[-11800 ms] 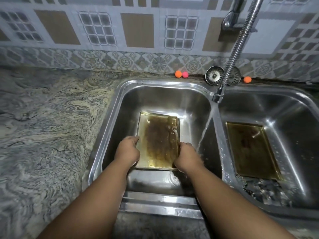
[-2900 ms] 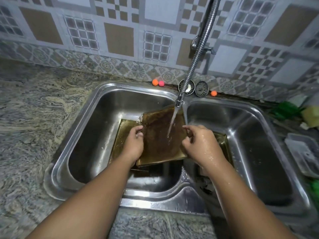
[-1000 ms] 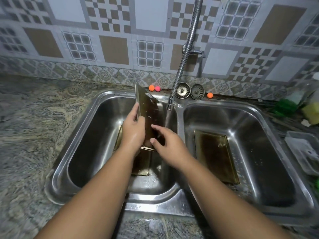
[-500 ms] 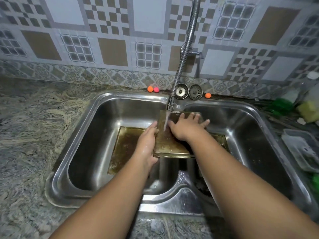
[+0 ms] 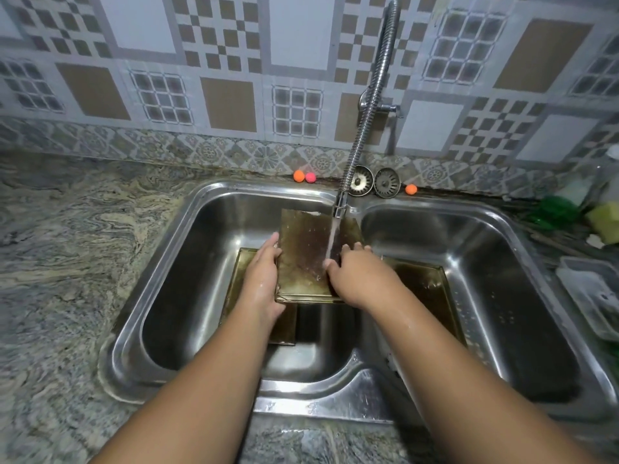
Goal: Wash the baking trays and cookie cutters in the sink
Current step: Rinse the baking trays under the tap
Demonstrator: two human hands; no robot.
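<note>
light: dim, cool | glare: steel sink (image 5: 335, 401) rim | edges: wide-angle bowing, soft blur

Figure: surroundings of the sink (image 5: 335, 396). A marbled stone desk (image 5: 67, 262) meets a patterned tiled wall (image 5: 234, 61). Along the back ledge lie an orange ball (image 5: 298, 176) touching a pink ball (image 5: 310, 177), two metal strainers (image 5: 360, 180) side by side, and a second orange ball (image 5: 411, 189). At right: a green item (image 5: 552, 209), a yellow sponge (image 5: 603, 221) and a clear plastic container (image 5: 593, 293).
</note>
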